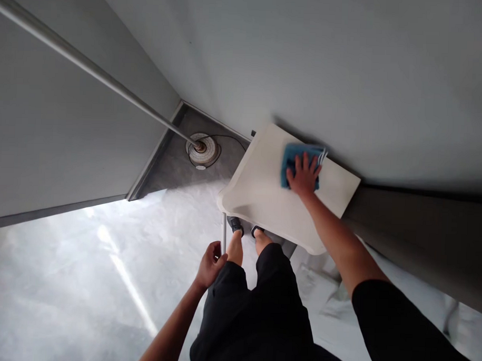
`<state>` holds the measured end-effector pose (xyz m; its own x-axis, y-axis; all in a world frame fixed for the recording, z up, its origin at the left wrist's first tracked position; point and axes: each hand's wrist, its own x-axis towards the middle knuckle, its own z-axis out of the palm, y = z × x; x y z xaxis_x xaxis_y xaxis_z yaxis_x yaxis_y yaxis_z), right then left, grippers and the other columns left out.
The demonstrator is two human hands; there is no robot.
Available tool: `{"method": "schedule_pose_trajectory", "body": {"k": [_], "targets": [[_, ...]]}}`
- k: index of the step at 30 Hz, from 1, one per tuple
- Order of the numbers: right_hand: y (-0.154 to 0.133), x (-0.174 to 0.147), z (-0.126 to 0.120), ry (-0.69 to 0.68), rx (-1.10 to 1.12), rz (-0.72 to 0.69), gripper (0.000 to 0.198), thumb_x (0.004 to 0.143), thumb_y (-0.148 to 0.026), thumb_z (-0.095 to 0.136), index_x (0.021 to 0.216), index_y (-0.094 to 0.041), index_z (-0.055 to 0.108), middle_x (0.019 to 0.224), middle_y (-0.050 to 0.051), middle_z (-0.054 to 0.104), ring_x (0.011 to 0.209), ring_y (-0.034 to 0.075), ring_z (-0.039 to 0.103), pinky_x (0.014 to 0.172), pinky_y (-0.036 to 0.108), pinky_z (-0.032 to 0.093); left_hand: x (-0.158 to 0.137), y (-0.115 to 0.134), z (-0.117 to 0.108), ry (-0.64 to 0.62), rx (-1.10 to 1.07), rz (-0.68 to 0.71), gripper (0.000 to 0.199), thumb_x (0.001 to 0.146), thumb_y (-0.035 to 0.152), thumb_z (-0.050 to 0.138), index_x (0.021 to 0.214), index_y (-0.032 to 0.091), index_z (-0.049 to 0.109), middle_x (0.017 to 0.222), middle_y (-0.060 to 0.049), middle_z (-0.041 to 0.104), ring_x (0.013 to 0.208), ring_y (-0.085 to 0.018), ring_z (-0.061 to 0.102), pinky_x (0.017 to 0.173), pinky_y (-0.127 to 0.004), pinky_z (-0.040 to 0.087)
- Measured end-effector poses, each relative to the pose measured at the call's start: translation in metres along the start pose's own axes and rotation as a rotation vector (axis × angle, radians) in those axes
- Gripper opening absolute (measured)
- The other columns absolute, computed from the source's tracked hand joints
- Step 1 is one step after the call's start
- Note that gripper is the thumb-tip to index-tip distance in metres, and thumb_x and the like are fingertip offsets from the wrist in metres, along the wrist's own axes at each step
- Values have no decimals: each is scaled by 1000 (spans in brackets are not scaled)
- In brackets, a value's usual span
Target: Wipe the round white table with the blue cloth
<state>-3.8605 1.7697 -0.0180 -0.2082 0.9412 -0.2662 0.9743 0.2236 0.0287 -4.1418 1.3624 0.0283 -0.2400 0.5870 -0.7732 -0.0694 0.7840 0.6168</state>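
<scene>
On the pale tabletop [261,170], my right hand [304,176] lies with its fingers spread, pressing down on a folded blue cloth [289,169] with a striped edge. The cloth's edges look slightly blurred. My left hand [212,266] hangs low by my left leg, below the table's left corner. Its fingers are loosely bent, with a gap between them and the thumb. Beside those fingertips runs a thin light-grey rod [224,230] from under the table's corner; its lower end is hidden by the hand, and I see no clear grip on it.
A long metal pole [90,64] slants down to a round, light base [203,157] in the wall corner, with a dark cord looped round it. The table stands against the grey wall [328,62]. A dark baseboard or ledge [417,229] runs off to the right.
</scene>
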Motion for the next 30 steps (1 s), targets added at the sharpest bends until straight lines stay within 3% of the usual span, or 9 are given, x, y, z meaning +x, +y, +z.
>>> {"method": "schedule_pose_trajectory", "body": {"k": [3, 6, 9, 11, 15, 19, 22, 26, 30], "targets": [[-16, 35, -7, 87, 24, 165, 79, 120, -53, 36, 187, -13, 38, 197, 24, 21, 180, 55, 15, 134, 92, 19, -4, -4, 4, 22, 3, 13, 54, 81, 62, 78, 115, 22, 66, 85, 2, 62, 74, -20, 62, 66, -34, 53], [-69, -51, 5, 69, 82, 89, 77, 119, -53, 37, 185, -12, 45, 196, 23, 27, 180, 58, 17, 134, 93, 17, -7, 3, 9, 19, -23, 35, 54, 80, 62, 78, 115, 22, 67, 85, 1, 64, 75, -20, 62, 68, -35, 53], [-117, -160, 27, -82, 146, -286, 71, 116, -65, 49, 177, -31, 60, 195, 7, 36, 180, 56, 21, 141, 87, 17, -9, 13, 9, -3, -48, 46, 57, 79, 63, 80, 117, 22, 67, 85, 1, 65, 75, -20, 62, 67, -34, 53], [-126, -181, 33, -138, 146, -417, 66, 114, -68, 54, 173, -39, 65, 193, 1, 41, 180, 54, 23, 144, 83, 16, -10, 16, 6, -8, -55, 47, 60, 80, 64, 81, 119, 22, 67, 86, 2, 65, 74, -20, 62, 66, -34, 52], [-97, -66, 8, -127, 102, -459, 71, 113, -59, 58, 177, -29, 61, 195, 7, 37, 182, 53, 17, 143, 84, 12, -13, 7, -6, 20, -72, 35, 62, 80, 67, 81, 121, 21, 67, 85, 2, 63, 71, -18, 60, 64, -33, 50], [-80, 67, -18, 41, -5, -154, 79, 120, -55, 40, 187, -14, 40, 198, 21, 22, 180, 56, 13, 136, 90, 14, -18, -13, -12, 59, -85, -5, 62, 80, 67, 80, 119, 21, 67, 83, 3, 63, 70, -18, 59, 64, -33, 49], [-103, 54, -16, 83, -7, -82, 79, 121, -55, 37, 188, -14, 39, 196, 24, 23, 178, 56, 15, 134, 91, 18, -26, -21, -9, 55, -110, -18, 62, 80, 69, 80, 118, 22, 66, 83, 3, 64, 71, -19, 61, 65, -34, 51], [-133, -15, -8, -2, 30, -326, 77, 117, -62, 48, 182, -20, 53, 194, 20, 33, 175, 56, 21, 137, 84, 19, -37, -19, -4, 21, -145, -17, 62, 80, 70, 80, 116, 22, 66, 83, 2, 66, 70, -19, 61, 65, -35, 50], [-130, 31, -20, 33, -19, -312, 86, 116, -69, 50, 185, -17, 45, 190, 27, 36, 165, 58, 33, 129, 82, 32, -40, -23, -3, 33, -147, -11, 62, 80, 67, 81, 120, 21, 67, 84, 2, 66, 71, -20, 61, 66, -34, 49]]}}
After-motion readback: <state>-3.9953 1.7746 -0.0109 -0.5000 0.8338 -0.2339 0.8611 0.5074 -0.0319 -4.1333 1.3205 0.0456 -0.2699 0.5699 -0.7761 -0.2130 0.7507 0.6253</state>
